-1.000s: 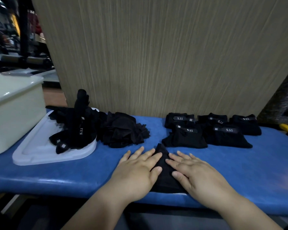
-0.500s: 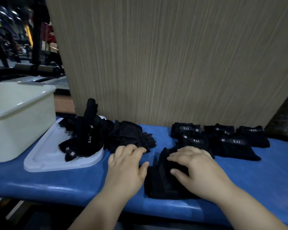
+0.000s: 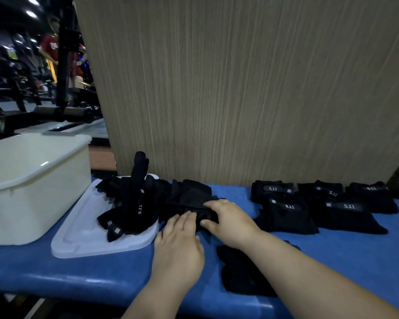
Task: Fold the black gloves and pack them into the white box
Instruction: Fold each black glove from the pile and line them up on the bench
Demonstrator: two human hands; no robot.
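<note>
You are pinching the loose heap of black gloves (image 3: 189,200) with your right hand (image 3: 228,218), thumb and fingers curling round its near edge. Your left hand (image 3: 179,242) is lying flat just beside it, straight fingertips touching the same heap and holding nothing. A folded glove (image 3: 242,272) is lying under your right forearm on the blue bench (image 3: 55,272). Folded gloves (image 3: 332,208) are sitting in rows to the right. The white box (image 3: 32,185) is standing far left, beside a white lid (image 3: 83,236) carrying more gloves (image 3: 129,203).
</note>
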